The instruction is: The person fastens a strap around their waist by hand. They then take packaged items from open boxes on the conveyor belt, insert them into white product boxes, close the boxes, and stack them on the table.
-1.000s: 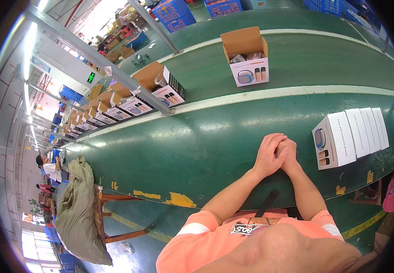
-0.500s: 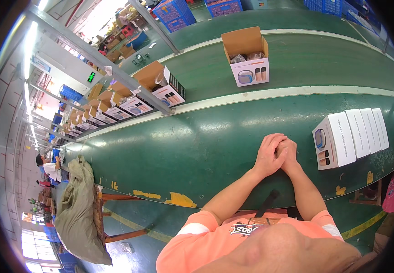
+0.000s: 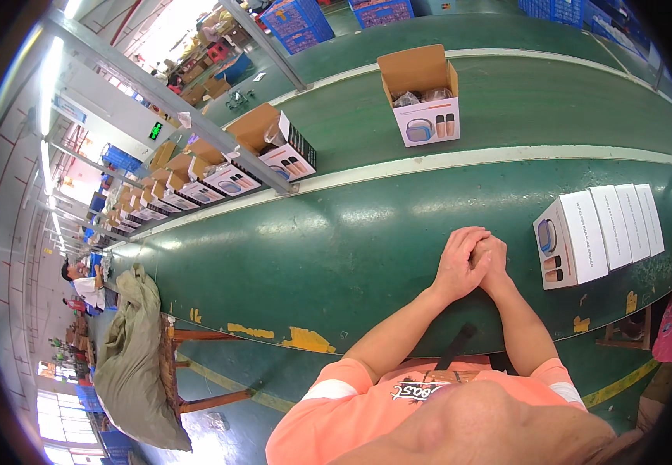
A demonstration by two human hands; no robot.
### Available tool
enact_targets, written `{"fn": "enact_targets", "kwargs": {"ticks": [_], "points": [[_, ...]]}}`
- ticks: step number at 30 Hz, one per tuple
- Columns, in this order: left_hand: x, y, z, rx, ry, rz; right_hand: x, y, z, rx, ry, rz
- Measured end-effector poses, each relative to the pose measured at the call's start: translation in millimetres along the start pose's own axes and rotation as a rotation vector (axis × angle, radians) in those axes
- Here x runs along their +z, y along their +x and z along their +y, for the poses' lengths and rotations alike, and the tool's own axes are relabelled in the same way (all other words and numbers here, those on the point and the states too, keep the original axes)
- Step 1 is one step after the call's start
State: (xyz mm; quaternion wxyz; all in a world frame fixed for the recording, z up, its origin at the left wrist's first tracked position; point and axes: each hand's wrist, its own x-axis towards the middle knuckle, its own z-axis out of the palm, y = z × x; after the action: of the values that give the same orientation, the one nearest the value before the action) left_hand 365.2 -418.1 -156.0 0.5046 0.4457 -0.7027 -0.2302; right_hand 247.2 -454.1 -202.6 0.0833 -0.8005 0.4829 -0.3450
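My left hand [image 3: 458, 266] and my right hand [image 3: 492, 260] are clasped together on the green tabletop [image 3: 336, 256], fingers closed over each other. No object shows between them, though part of the right hand's fingers is hidden. To the right of my hands stands a row of several closed white boxes [image 3: 576, 240], pressed side by side, with a speaker and two microphones pictured on the nearest one. Beyond the hands, an open box [image 3: 431, 122] of the same print sits on the green conveyor belt, its brown flap raised and plastic-wrapped items inside.
More open boxes [image 3: 227, 180] line the belt to the left, behind a metal post [image 3: 262, 172]. A pale rail [image 3: 398, 165] divides belt from table. An olive cloth [image 3: 130, 356] drapes over a wooden stool at the left. Another person [image 3: 88, 287] sits farther along; blue crates [image 3: 297, 23] stand beyond.
My hands stay clasped in the same spot, and the boxes have not moved. Far left, the other person has shifted slightly.
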Motion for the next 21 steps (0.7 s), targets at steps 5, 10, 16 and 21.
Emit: {"fn": "enact_targets", "kwargs": {"ticks": [5, 10, 16, 21], "points": [[2.8, 0.0, -0.3, -0.001, 0.002, 0.000, -4.6, 0.2, 0.4, -0.010, 0.008, 0.000], [-1.4, -3.1, -3.5, -0.020, 0.006, 0.018, 1.6, 2.3, -1.9, -0.019, -0.013, -0.014], [5.5, -1.0, -2.9, 0.011, -0.060, 0.029, 3.5, -5.9, 14.4, 0.069, -0.015, -0.141], [-2.6, -3.9, -2.2, -0.001, -0.061, 0.051, 10.4, -4.0, 14.2, 0.151, -0.050, -0.122]]}}
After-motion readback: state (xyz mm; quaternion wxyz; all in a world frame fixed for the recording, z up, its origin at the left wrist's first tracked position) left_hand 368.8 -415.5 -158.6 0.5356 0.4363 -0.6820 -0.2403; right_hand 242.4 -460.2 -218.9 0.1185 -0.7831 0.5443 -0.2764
